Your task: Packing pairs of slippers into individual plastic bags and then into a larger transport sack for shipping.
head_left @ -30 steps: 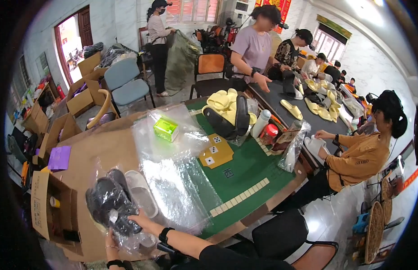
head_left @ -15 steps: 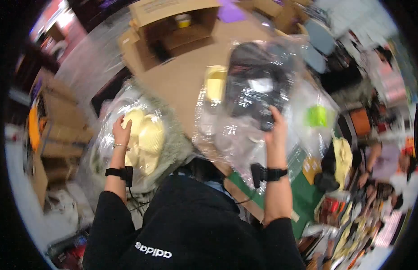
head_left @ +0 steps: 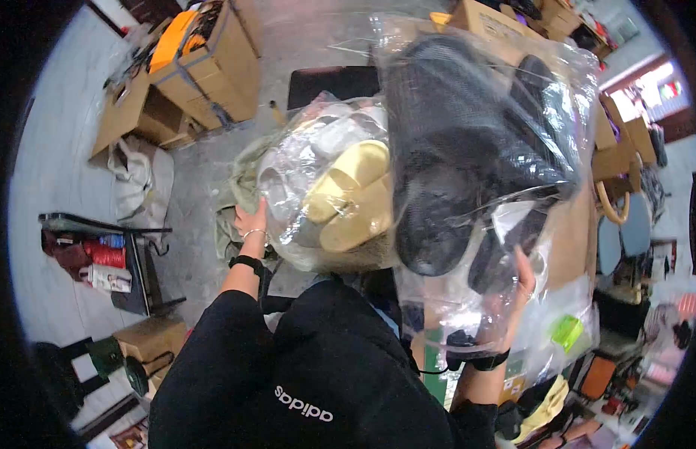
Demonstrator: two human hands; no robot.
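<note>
My right hand (head_left: 523, 280) grips the lower right part of a clear plastic bag, its thumb up along the side. Inside the bag lie several black slippers (head_left: 445, 142), one with a white patch near my thumb. The raised bag overlaps the right side of a big sack. My left hand (head_left: 250, 221) is closed on the left rim of that sack, an olive one (head_left: 247, 179) lined with clear plastic. Pale yellow slippers (head_left: 351, 179) and white-grey ones (head_left: 336, 135) in clear wrapping fill it. Part of my left fingers is hidden by the rim.
A cardboard-covered table (head_left: 572, 254) stands to the right, with a bright green item (head_left: 566, 333) in clear plastic on it. Cardboard boxes (head_left: 213, 82) are stacked at the far left. A black rack (head_left: 131, 269) stands nearer on the left. Chairs (head_left: 621, 232) are at the right.
My view has swung left. The bag of black slippers has come up off the table and over beside the sack in my right hand. My left hand has moved from the yellow slippers to the sack's rim.
</note>
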